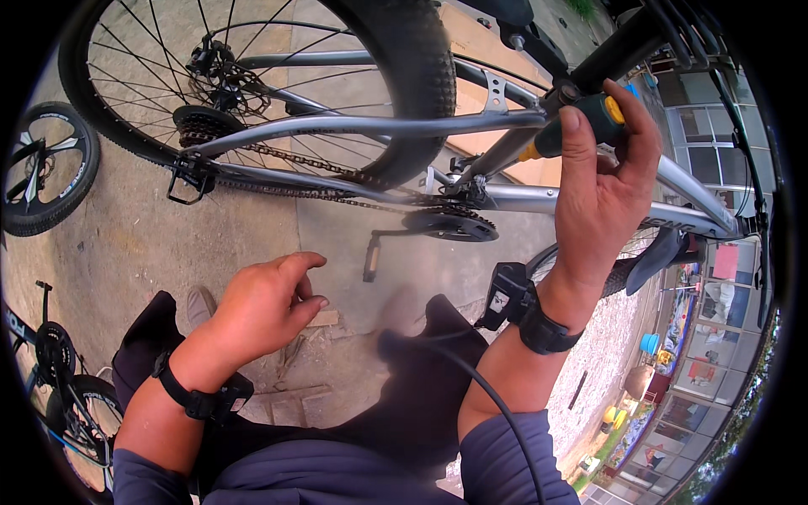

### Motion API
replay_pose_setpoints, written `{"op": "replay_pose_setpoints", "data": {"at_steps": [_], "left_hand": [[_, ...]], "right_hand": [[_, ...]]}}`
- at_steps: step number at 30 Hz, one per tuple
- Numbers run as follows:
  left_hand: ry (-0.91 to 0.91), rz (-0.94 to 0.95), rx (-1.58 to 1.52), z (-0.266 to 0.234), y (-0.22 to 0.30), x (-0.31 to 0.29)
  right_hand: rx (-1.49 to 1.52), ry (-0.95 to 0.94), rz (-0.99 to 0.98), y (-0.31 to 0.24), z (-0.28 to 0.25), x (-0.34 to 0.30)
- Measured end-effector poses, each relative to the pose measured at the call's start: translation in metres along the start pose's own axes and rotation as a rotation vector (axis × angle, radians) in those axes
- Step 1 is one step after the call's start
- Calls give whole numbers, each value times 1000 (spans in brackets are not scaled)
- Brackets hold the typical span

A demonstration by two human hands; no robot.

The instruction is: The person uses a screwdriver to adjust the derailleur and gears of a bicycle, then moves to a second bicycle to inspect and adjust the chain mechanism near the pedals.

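Observation:
My right hand (602,185) grips a screwdriver (593,122) by its thick dark-green and yellow handle, thumb on one side and fingers around the other. The tool is at the seat-tube area of a silver bicycle frame (353,126); its tip cannot be made out. Lower and to the left, my left hand (265,303) hovers in the air with nothing in it, index finger pointing forward and the others loosely bent. Between the hands and the rear wheel (429,101) run the chain (320,164), the chainring (454,223) and a crank with a pedal (370,257).
A loose spoked wheel (50,168) lies at the far left, with another bicycle (63,370) below it. Flattened cardboard (480,42) is on the concrete behind the frame. A black cable (488,387) crosses by my right arm. A windowed building (715,337) stands at right.

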State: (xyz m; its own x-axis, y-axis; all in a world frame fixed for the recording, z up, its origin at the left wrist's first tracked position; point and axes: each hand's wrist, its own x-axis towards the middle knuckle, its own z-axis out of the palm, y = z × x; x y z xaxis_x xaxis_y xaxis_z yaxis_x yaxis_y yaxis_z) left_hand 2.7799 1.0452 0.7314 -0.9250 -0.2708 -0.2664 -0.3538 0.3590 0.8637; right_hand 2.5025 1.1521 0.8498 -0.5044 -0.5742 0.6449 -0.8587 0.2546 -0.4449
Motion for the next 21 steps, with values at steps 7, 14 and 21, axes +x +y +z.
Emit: {"op": "replay_pose_setpoints", "data": {"at_steps": [7, 14, 21], "left_hand": [[7, 14, 16, -1, 2, -1], [26, 32, 23, 1, 0, -2], [16, 18, 23, -1, 1, -2]], "right_hand": [[192, -87, 51, -3, -7, 0], [143, -85, -15, 3, -6, 1], [-9, -13, 3, 5, -3, -2]]}}
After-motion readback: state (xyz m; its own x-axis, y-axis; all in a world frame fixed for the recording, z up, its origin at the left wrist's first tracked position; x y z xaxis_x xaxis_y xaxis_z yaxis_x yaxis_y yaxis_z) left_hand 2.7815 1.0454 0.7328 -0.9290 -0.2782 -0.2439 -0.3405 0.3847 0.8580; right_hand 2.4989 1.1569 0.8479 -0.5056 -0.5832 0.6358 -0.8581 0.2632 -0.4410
